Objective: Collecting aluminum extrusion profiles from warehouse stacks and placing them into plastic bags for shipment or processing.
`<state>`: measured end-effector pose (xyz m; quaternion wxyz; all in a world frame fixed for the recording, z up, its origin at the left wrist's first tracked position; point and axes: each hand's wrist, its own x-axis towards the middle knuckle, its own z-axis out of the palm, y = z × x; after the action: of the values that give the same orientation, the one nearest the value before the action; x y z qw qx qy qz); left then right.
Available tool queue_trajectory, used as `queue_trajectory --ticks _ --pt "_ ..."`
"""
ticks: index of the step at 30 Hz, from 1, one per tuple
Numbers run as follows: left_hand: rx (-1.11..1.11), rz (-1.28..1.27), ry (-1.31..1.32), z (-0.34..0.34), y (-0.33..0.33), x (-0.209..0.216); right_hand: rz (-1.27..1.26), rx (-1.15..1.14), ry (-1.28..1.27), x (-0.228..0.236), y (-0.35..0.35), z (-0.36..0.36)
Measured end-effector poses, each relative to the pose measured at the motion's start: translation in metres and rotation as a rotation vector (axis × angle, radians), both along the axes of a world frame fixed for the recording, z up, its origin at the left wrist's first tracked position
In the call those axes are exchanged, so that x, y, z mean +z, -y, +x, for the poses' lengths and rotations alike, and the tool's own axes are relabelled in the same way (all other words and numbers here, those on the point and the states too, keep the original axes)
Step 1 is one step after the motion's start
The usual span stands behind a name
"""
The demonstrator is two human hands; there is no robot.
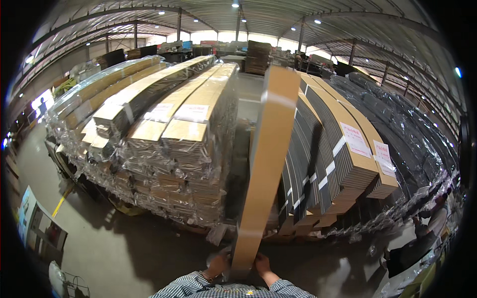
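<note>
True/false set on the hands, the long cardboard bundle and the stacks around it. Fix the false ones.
1. The left hand and right hand are on opposite sides of the long cardboard bundle. True.
2. The hands hold the bundle at its far end. False: they are at its near end, close to the body.
3. The stack on the left is wrapped in clear film. True.
4. The stack on the right bears no labels. False: white labels show on it.
5. The sleeves are striped. True.

Long tan cardboard bundle has whitish bands, cloth shirt sleeves are dark-and-white striped, rectangular paper labels are red-on-white, that painted floor line is just yellow.
</note>
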<state>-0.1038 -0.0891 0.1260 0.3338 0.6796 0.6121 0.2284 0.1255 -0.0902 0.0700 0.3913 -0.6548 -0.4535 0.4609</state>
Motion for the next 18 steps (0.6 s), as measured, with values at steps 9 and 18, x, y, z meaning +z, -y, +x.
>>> queue_trajectory --ticks 9,18 --pt "0.115 0.059 0.390 -0.026 0.046 0.148 0.398 0.013 -0.418 0.165 0.032 -0.046" --pt "0.178 0.252 0.252 -0.054 0.061 0.143 0.482 0.001 -0.064 0.184 0.051 -0.080"
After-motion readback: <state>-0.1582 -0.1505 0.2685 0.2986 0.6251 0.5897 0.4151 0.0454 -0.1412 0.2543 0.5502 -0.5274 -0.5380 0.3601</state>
